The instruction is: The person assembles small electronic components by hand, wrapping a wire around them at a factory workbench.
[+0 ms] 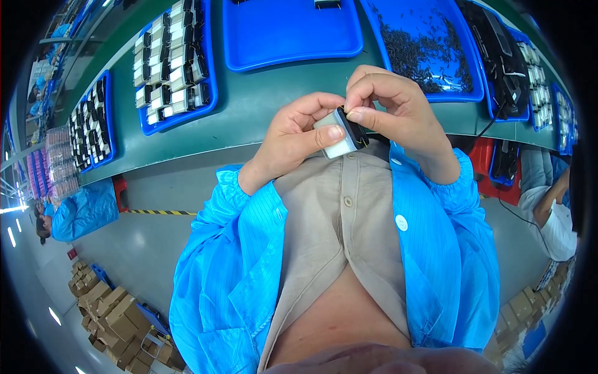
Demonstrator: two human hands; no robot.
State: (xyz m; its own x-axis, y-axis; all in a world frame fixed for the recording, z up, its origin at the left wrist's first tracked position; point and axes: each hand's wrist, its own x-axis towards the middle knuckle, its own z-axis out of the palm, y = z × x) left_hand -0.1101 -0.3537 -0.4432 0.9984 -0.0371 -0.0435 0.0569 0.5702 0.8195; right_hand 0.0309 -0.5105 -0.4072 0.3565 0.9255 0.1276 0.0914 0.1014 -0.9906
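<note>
My left hand [293,138] grips a small white boxy part [339,134] with a black face, thumb on its side. My right hand [395,106] pinches the black top edge of that same part with thumb and forefinger. Both hands are held close to my chest, just in front of the green workbench [261,106]. The blue sleeves of my coat cover both forearms.
On the bench stand blue trays: one holding several white and black parts [174,62], one bare [289,31], one with small dark pieces [427,47], another at the left [93,121]. A black tool [501,59] lies at the right. Other workers sit on both sides; cardboard boxes [115,318] are stacked on the floor.
</note>
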